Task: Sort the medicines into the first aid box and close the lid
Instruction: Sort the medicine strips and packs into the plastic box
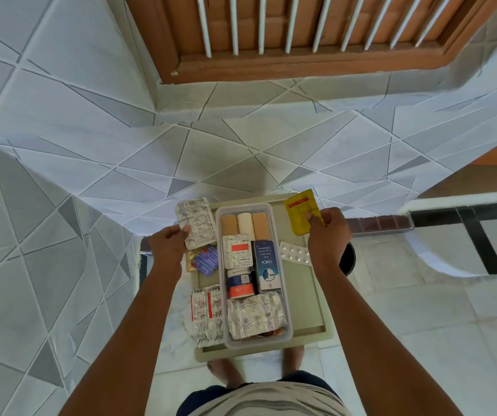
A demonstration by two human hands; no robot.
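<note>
A clear plastic first aid box (288,298) stands open on a beige tray table (310,292). Inside it lie three bandage rolls (245,225), a blue-and-white carton (267,264), smaller medicine boxes and a silver foil strip (256,314). My left hand (169,243) holds a silver tablet strip (195,222) up left of the box. My right hand (328,232) pinches a yellow sachet (301,211) above the table's far right corner. No lid is visible.
On the table left of the box lie a purple packet (206,260) and a stack of red-and-silver strips (206,313). A white blister strip (295,253) lies right of the box. Tiled walls stand close on the left and beyond. My feet show under the table.
</note>
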